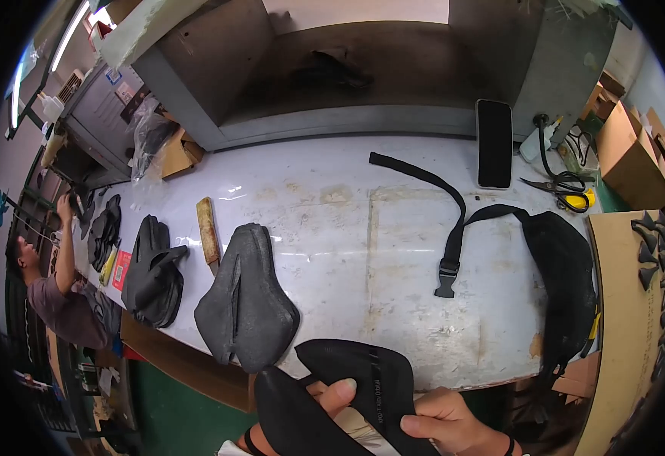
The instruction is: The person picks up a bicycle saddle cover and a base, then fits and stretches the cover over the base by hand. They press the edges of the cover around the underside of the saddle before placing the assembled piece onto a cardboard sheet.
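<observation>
A black bicycle saddle cover (pixel 389 368) is held up at the near edge of the table, its two lobes spread and a pale inner part showing between them. My left hand (pixel 335 396) grips it from inside the gap, thumb up, with the other fingers mostly hidden behind the left lobe. On the right lobe, my right hand (pixel 445 420) pinches the lower edge between thumb and fingers. Just beyond, a dark grey saddle pad (pixel 260 304) with a long central slit lies on the table. Near its tip rests a knife (pixel 209 232) with a worn, light handle.
A stack of black saddle covers (pixel 152 281) lies left. A black waist bag (pixel 564 273) with a buckle strap (pixel 454 228) lies right, below scissors (pixel 557 185) and an upright phone (pixel 494 144). A metal shelf (pixel 348 118) borders the back. Another person (pixel 66 304) works far left.
</observation>
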`<action>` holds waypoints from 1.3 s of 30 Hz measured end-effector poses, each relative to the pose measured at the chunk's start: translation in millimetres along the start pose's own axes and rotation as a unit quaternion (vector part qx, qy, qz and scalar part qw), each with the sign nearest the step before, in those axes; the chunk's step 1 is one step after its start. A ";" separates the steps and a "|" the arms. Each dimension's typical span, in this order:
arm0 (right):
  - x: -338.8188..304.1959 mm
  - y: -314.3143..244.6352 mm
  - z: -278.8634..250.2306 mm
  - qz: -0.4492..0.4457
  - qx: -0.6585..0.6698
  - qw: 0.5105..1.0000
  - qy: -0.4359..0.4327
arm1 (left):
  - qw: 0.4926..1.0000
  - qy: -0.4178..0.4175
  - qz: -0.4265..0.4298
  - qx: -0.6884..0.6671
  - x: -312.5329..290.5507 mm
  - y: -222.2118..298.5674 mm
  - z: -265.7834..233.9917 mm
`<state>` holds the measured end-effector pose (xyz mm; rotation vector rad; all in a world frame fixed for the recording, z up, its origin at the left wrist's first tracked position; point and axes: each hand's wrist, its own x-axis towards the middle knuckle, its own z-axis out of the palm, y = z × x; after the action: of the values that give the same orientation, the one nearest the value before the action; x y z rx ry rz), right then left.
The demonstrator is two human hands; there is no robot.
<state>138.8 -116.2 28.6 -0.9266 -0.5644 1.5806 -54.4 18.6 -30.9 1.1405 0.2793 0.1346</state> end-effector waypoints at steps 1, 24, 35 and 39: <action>-0.3 4.1 0.7 -0.034 0.012 0.999 -0.008 | 1.000 -0.009 0.004 -0.017 1.0 0.2 1.5; 23.9 9.4 -22.3 -0.179 -0.041 0.966 0.185 | 0.987 0.148 0.010 -0.063 25.3 27.9 39.9; 15.1 15.2 -21.1 -0.123 -0.259 0.950 0.126 | 0.955 0.215 0.074 0.190 9.0 25.6 35.1; 23.0 24.0 -23.6 -0.105 -0.297 0.932 0.177 | 0.939 0.338 0.048 0.025 21.9 51.2 71.2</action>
<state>143.2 -102.4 -9.5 -1.5124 -0.8697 1.0193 -11.1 -17.2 40.0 1.1302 0.8412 0.6154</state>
